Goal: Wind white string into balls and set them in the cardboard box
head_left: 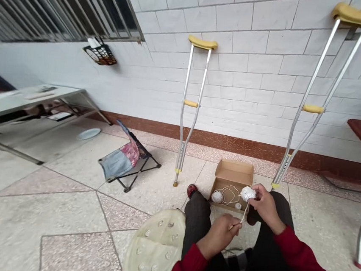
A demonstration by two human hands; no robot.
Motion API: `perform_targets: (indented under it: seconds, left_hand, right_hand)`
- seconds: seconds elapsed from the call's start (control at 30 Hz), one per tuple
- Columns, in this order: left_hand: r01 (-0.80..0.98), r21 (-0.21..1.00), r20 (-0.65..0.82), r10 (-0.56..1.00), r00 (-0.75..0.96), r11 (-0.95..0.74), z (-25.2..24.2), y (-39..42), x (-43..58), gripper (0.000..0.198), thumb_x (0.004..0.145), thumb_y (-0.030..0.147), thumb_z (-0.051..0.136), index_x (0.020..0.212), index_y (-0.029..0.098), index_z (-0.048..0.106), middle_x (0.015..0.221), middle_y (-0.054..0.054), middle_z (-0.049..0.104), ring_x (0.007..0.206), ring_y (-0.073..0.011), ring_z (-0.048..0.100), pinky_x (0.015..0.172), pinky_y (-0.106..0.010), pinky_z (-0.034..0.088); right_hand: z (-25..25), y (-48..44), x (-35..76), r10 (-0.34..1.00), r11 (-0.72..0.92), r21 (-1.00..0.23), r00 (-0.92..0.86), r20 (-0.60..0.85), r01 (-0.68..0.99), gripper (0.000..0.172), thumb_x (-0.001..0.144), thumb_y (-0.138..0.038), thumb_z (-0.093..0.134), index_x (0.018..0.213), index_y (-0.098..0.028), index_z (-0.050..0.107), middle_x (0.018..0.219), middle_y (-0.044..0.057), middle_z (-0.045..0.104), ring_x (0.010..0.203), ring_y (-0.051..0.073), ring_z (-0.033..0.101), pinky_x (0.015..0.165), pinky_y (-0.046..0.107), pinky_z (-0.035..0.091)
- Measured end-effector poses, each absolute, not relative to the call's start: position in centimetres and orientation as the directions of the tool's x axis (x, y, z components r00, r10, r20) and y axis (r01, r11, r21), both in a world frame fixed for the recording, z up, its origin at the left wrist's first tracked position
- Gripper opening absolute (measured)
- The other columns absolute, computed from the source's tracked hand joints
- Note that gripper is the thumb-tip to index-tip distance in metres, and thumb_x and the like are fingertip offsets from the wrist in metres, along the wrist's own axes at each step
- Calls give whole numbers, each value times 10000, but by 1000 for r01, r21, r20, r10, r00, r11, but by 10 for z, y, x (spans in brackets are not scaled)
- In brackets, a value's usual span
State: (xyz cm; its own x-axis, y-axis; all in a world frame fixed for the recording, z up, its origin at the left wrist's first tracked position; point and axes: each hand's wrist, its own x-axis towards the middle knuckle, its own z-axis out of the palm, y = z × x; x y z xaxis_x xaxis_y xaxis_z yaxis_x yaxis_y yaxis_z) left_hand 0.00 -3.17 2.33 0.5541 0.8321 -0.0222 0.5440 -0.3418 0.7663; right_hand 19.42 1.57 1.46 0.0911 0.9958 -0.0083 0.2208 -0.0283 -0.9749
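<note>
Right hand [264,206] pinches one ball [247,194], right of lower centre: white, roundish, wound in overlapping strands. Left hand [222,234] grips its trailing cord [245,212]. Behind, one open cardboard box [234,173] contains two more white balls [217,196]. Two crutches [190,103] stand, upper centre and upper right.

Your left hand [220,236] has free room above the round stool [153,246]; your left knee [198,211] stands between stool and box [233,173].

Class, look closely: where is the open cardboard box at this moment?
In the head view, the cardboard box stands on the floor right of centre, between the two crutches, just left of the right hand.
</note>
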Motion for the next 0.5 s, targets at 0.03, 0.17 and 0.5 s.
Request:
perform_targets:
  seconds: [0.03, 0.17, 0.5]
  left_hand:
    - [554, 744, 10, 835, 550, -374, 30, -30, -4, 336, 936, 281, 484, 665, 163, 643, 693, -33, 657, 737, -160, 598, 790, -270, 429]
    - [530, 708, 143, 829, 541, -468, 49, -15, -21, 274, 957, 302, 471, 854, 191, 699, 852, -46, 706, 863, -176, 609, 1022, -355, 350]
    - [328, 938, -69, 868, 491, -111, 10, -20, -2, 424, 937, 360, 473, 601, 137, 607, 638, -22, 612, 665, -143, 557, 686, -249, 412]
  right_hand:
    - [4, 13, 194, 999, -17, -954, 48, -3, 299, 293, 620, -182, 666, 906, -199, 607, 740, -17, 644, 611, 137, 555, 537, 230, 409]
    - [-12, -14, 186, 942, -141, -964, -270, -200, 223, 299, 575, -133, 658, 866, -196, 627, 669, -36, 609, 555, 128, 529, 501, 225, 381]
    - [56, -18, 196, 941, -286, -915, -265, -212, -284, 355, 672, -315, 767, 964, -188, 611, 764, 14, 636, 579, 133, 569, 482, 228, 390]
